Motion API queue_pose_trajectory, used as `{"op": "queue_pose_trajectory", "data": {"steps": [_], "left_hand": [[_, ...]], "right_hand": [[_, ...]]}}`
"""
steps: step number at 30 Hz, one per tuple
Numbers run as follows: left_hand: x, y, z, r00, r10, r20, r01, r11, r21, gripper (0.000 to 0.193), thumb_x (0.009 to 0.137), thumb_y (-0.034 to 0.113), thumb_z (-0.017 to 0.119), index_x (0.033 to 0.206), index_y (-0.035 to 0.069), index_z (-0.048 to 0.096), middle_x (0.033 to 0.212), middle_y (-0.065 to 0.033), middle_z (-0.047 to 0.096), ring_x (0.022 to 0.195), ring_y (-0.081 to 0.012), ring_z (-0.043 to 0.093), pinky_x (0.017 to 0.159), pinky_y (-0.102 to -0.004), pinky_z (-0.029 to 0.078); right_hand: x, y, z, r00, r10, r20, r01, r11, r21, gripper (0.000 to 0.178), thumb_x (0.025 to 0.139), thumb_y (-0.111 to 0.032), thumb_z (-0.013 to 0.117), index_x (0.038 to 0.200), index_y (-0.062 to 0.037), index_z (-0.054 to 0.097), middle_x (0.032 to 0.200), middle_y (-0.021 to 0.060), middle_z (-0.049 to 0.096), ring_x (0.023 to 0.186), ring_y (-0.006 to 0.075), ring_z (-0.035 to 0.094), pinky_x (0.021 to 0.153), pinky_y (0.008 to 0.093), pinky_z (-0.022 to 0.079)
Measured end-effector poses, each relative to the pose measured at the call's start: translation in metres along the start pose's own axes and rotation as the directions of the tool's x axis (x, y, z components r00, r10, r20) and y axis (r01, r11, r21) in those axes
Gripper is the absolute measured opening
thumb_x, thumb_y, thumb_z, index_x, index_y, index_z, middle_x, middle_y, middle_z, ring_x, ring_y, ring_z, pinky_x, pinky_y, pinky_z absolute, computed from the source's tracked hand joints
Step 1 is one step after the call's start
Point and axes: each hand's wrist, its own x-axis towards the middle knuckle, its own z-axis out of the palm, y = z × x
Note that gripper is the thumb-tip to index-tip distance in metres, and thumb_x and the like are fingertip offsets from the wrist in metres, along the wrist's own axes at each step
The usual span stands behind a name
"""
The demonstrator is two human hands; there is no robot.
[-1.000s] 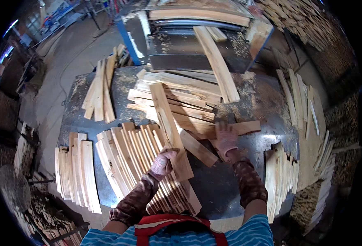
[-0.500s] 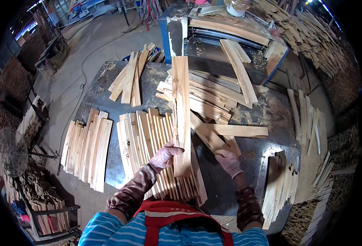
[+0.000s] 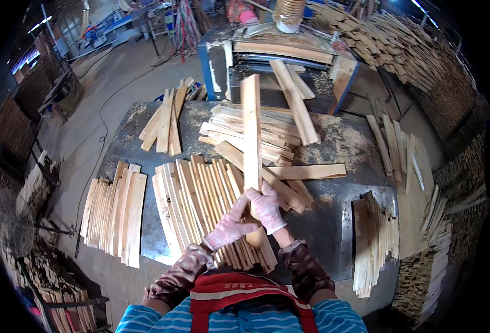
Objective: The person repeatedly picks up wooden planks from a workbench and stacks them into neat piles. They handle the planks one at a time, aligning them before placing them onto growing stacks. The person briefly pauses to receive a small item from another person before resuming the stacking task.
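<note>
A long pale wooden board (image 3: 251,127) points away from me, raised over the other pieces. My right hand (image 3: 267,208), in a pinkish work glove, grips its right edge near the close end. My left hand (image 3: 231,225), gloved likewise, is at the left edge with its thumb lying across the board; its fingers partly meet the right hand. Beneath them a row of narrow strips (image 3: 192,194) lies side by side on the dark metal table (image 3: 333,205). Just beyond, loose boards (image 3: 308,171) lie crossed, and part of that heap is hidden by the raised board.
Another row of strips (image 3: 117,211) lies at the left table edge, and a stack (image 3: 369,244) at the right. A machine with rollers (image 3: 283,58) stands at the far side, one board (image 3: 295,102) slanting from it. A standing fan (image 3: 13,222) is on the left.
My right hand has left the loose boards and come left onto the raised board. The board has turned, showing a narrower, cleaner face. The view has shifted slightly.
</note>
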Motion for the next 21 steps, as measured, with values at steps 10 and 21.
{"op": "queue_pose_trajectory", "data": {"steps": [10, 21], "left_hand": [[-0.002, 0.012, 0.032, 0.989, -0.132, -0.062, 0.100, 0.920, -0.378, 0.081, 0.090, 0.022, 0.072, 0.155, 0.007, 0.027, 0.137, -0.0065, 0.053, 0.116, -0.0156, 0.054, 0.101, -0.0322, 0.043], [0.031, -0.035, 0.089, 0.974, -0.219, 0.050, 0.163, 0.536, -0.829, 0.040, 0.101, 0.036, 0.052, 0.125, 0.004, 0.053, 0.082, 0.0007, 0.054, 0.070, -0.0101, 0.050, 0.073, -0.0278, 0.044]], "right_hand": [[-0.030, -0.015, -0.052, 0.993, 0.043, 0.112, -0.088, 0.897, 0.434, 0.032, 0.090, -0.015, 0.068, 0.118, -0.0004, 0.064, 0.104, 0.0068, 0.069, 0.090, 0.0164, 0.067, 0.082, 0.0305, 0.055], [-0.045, -0.040, -0.125, 0.982, -0.116, 0.149, 0.096, 0.986, 0.134, 0.052, 0.100, -0.040, 0.056, 0.134, -0.0006, 0.056, 0.128, 0.0095, 0.063, 0.112, 0.0184, 0.062, 0.095, 0.0319, 0.050]]}}
